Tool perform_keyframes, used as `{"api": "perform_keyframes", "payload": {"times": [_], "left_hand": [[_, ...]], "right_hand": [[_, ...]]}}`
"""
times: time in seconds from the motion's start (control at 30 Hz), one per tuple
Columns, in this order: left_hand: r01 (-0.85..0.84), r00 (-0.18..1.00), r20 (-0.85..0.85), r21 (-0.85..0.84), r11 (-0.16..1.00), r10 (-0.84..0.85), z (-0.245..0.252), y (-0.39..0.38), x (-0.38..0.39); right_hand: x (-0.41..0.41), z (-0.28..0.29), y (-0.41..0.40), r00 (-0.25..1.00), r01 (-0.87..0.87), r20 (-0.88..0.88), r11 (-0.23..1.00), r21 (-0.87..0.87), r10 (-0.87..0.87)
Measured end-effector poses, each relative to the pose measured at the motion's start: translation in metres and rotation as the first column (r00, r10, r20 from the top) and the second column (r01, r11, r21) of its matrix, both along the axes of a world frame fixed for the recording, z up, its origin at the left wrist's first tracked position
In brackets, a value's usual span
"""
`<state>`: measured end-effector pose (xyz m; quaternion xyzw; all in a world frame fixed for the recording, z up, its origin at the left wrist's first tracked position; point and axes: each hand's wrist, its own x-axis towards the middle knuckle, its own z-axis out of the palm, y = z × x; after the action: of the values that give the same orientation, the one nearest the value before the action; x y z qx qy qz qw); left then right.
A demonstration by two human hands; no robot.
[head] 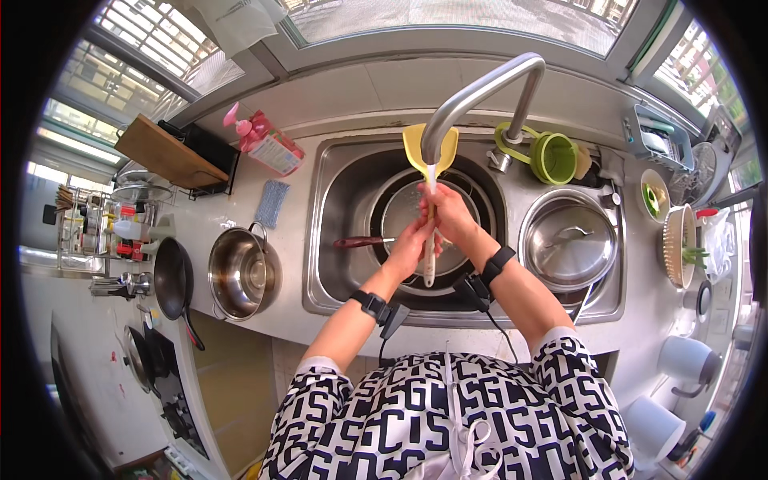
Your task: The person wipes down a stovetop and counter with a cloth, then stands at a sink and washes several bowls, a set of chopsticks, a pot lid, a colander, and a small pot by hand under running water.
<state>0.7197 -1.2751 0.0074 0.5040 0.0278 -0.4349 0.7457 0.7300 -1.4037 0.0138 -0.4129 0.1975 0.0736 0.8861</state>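
Note:
Both hands are on the handle of a yellow spatula (414, 147), its broad head pointing away from me beneath the steel faucet (474, 90). Water runs from the spout onto the neck of the spatula. My left hand (413, 243) grips the middle of the handle, and the handle's end sticks out below it. Just above, my right hand (451, 211) closes around the upper handle. Under my hands, a round metal vessel (396, 210) sits inside a dark pan in the sink basin (339, 198). A utensil with a dark red handle (360, 242) lies across the rim.
Left of the sink stand a steel pot (237, 273), a frying pan (173, 279), a blue-grey scrubbing pad (272, 204) and a pink pump bottle (270, 147). To the right are a lidded steel pot (569, 240), a green cup (553, 159) and a beige basket (678, 246).

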Motion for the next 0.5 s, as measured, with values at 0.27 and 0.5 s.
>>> {"api": "perform_keyframes", "payload": {"times": [0.27,0.5], "left_hand": [[-0.295,0.955,-0.111,-0.265,0.918,0.275,-0.009,-0.039,0.036],[-0.312,0.949,-0.138,-0.305,0.9,0.282,-0.012,-0.041,0.062]], "right_hand": [[0.0,-0.01,-0.013,0.983,-0.018,0.133,0.788,-0.616,0.126],[-0.031,0.012,-0.013,0.967,-0.211,-0.237,0.829,-0.518,0.098]]}}
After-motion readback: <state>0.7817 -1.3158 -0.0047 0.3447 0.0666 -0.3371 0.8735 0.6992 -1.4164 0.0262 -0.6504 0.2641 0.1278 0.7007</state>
